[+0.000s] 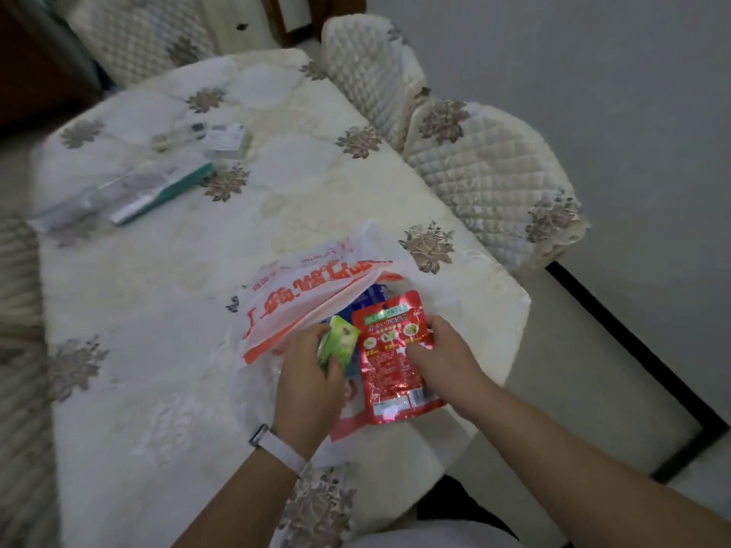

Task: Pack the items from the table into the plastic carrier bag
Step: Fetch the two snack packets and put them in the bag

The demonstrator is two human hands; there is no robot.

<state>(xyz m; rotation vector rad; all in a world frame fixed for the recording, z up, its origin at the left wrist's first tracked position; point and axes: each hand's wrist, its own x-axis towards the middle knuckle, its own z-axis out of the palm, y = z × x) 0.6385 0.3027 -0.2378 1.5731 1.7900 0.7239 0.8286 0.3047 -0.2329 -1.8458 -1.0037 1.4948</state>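
Sliding the red foil snack pouch [397, 357] into the mouth of the plastic carrier bag [308, 298] looks to be the step in hand; best done flat and lengthwise, under the lifted upper film and over the blue packet [375, 296] already partly inside; worth keeping that film raised so the mouth does not collapse onto the pouch corners. Right hand [443, 355] spread across the pouch, thumb on its right edge, fingers pressing its printed face, closed on nothing else. Left hand [312, 373] curled round a small green packet [338, 344], pinched between thumb and fingers just beside the pouch at the bag mouth; white wristband [277, 442] on that wrist. Bag thin, crinkly, translucent white with orange-red lettering, lying slack near the right end of the table [158, 310]; pouch glossy, rectangular, creased and light-catching, likely slippery against the film. Left unpacked, well apart at the far left: a long teal-edged box [162, 193], a clear wrapped tube-like pack [75, 209], a small white carton [225, 142] and a blurred small item [180, 136] beside it; tablecloth quilted, cream, with embroidered grey flowers.
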